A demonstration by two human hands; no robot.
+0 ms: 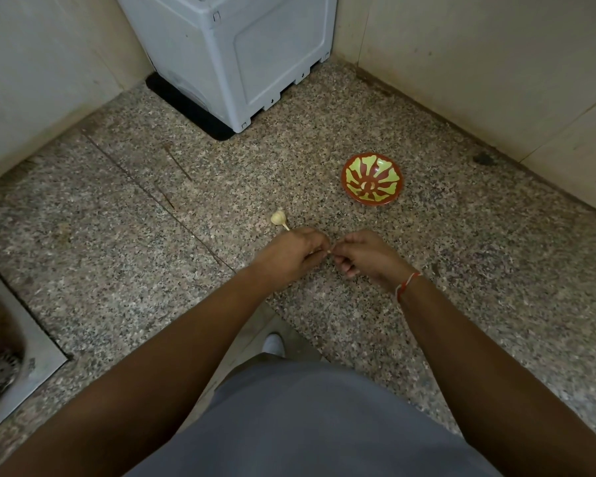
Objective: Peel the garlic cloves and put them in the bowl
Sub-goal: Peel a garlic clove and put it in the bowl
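Note:
My left hand and my right hand meet fingertip to fingertip over the speckled granite counter. Both pinch a small pale garlic clove, of which only a sliver shows between the fingers. A garlic bulb with a short stem lies on the counter just beyond my left hand. The red bowl with a green pattern stands further back to the right, with a couple of pale cloves at its bottom.
A grey plastic appliance on a black mat fills the back corner. Tiled walls close in the counter behind and to the right. A steel sink with a drain is at the left edge.

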